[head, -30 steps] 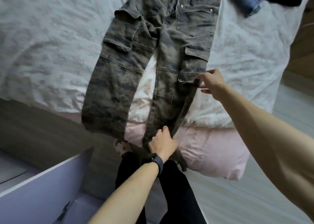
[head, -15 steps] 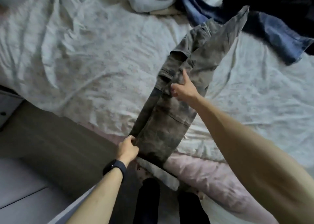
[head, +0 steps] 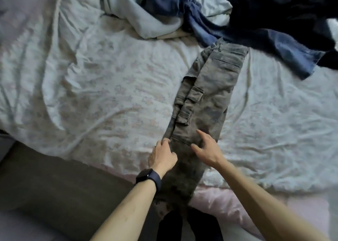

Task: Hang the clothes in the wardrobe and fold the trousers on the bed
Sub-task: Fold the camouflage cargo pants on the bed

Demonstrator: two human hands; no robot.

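Note:
The camouflage cargo trousers (head: 206, 94) lie on the bed (head: 102, 87), folded lengthwise with one leg on the other. The waistband points away from me and the cuffs hang over the near edge. My left hand (head: 163, 155), with a dark watch on its wrist, grips the trousers' left edge near the knee with curled fingers. My right hand (head: 207, 149) rests on top of the leg just to the right, fingers spread and straight.
A heap of clothes lies at the far side of the bed: a pale blue garment (head: 146, 19), blue jeans (head: 265, 47) and a black garment (head: 285, 10). The dark bed frame (head: 54, 186) runs along the near left. My black-clad legs (head: 184, 226) stand against the bed.
The trousers went from spread flat with both legs apart to folded leg on leg and laid down straight. Both hands moved to the knee area; my right hand let go and flattened.

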